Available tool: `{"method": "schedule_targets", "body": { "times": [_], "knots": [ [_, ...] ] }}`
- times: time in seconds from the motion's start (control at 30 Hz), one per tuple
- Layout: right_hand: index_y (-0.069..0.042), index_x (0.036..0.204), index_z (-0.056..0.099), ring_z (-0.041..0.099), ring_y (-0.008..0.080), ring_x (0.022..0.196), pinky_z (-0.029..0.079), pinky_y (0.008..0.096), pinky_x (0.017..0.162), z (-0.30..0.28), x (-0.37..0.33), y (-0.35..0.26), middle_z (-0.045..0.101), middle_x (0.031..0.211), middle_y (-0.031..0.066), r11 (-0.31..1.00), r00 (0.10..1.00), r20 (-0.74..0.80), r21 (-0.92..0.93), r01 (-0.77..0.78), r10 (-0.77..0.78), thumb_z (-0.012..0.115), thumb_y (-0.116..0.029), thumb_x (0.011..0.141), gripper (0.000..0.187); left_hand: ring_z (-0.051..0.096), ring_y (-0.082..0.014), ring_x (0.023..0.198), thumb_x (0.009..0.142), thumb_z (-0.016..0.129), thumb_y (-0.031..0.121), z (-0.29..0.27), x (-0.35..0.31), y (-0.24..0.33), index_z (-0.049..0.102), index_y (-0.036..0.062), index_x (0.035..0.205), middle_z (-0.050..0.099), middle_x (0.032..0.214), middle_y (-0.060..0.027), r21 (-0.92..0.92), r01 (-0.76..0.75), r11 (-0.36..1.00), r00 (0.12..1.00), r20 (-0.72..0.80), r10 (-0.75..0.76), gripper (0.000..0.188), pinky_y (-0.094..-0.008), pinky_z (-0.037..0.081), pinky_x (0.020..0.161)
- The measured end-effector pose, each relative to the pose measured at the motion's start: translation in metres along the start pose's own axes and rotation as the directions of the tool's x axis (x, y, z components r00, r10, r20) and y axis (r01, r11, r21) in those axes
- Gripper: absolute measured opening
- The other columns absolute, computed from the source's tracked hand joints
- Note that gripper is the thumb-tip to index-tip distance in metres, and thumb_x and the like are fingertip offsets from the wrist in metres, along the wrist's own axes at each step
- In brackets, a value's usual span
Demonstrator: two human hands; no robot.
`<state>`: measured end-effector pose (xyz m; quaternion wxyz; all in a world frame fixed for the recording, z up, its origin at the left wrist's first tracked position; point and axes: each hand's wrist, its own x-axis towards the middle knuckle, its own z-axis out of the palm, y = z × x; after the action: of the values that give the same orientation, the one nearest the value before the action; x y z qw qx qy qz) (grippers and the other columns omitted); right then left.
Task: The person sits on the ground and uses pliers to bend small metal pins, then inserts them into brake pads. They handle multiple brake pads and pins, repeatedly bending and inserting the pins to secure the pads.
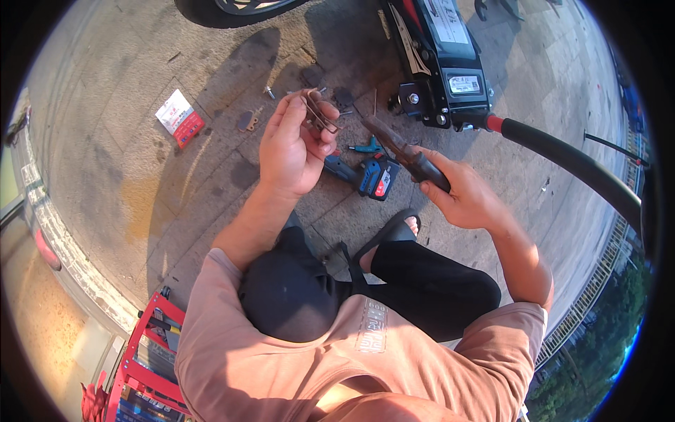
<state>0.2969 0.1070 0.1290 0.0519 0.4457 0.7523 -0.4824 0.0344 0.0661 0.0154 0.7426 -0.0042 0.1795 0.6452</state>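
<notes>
My left hand [294, 144] is raised over the paving, its fingers closed on a small bent metal clip [321, 116]. In my right hand [460, 186] is a tool with a dark handle [426, 171] and a long, worn brown head [387, 136]; I cannot tell whether it is a brush or a scraper. The head points toward the clip but stays apart from it. Below and between my hands lie a blue and black cordless power tool [380, 176] and a teal-handled tool [365, 148]. A small flat metal plate with holes [247, 122] lies left of my left hand.
A black floor jack [446, 74] stands at the far right, its long handle [569, 151] curving rightward. At the top is a wheel [242, 13]. Bolts [269, 91] and a red and white box [179, 118] lie on the paving. A red tool cart [140, 352] is at lower left.
</notes>
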Motion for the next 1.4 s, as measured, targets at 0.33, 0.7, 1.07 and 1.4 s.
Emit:
{"method": "schedule_targets", "body": {
  "times": [0.33,0.7,1.07,1.4],
  "knots": [
    [-0.005,0.119,0.055,0.058,0.0102,0.077,0.049,0.0265,0.067,0.029,0.017,0.016,0.064,0.089,0.0026,0.810,0.997,-0.040,0.586,-0.036,0.073,0.055,-0.021,0.100,0.024,0.063,-0.0196,0.093,0.095,0.062,0.010,0.005,-0.010,-0.008,0.062,0.0009,0.109,0.060,0.117,-0.0164,0.355,-0.305,0.884,0.937,0.276,0.212,0.016,-0.0311,0.053,0.074],
    [-0.002,0.113,0.057,0.055,0.0082,0.075,0.048,0.0268,0.069,0.062,0.074,0.018,0.057,0.079,0.0000,0.755,0.978,-0.177,0.655,0.031,0.114,0.063,-0.022,0.095,0.028,0.059,-0.0193,0.106,0.079,0.073,-0.005,-0.003,-0.014,-0.006,0.067,-0.0028,0.103,0.051,0.127,-0.0153,0.867,-0.497,0.023,0.833,0.469,0.293,0.025,-0.0321,0.052,0.089],
    [-0.002,0.129,0.051,0.065,0.0111,0.083,0.048,0.0234,0.062,0.012,0.066,0.009,0.071,0.100,0.0060,0.874,0.996,-0.074,0.486,-0.002,0.043,0.053,-0.008,0.095,0.034,0.060,-0.0190,0.101,0.080,0.066,-0.009,-0.017,-0.010,0.000,0.056,-0.0009,0.121,0.053,0.121,-0.0092,0.546,-0.165,0.821,0.985,0.136,0.107,0.043,-0.0353,0.055,0.087],
    [-0.001,0.133,0.052,0.066,0.0303,0.076,0.048,0.0361,0.070,-0.014,0.040,0.015,0.067,0.083,0.0171,0.996,0.999,0.032,-0.086,0.007,-0.004,0.059,-0.003,0.086,0.047,0.057,-0.0185,0.095,0.075,0.047,-0.011,-0.021,-0.002,0.000,0.053,0.0006,0.130,0.054,0.110,-0.0055,0.298,0.060,0.953,0.998,-0.005,-0.061,0.056,-0.0356,0.052,0.077]
  ]
}}
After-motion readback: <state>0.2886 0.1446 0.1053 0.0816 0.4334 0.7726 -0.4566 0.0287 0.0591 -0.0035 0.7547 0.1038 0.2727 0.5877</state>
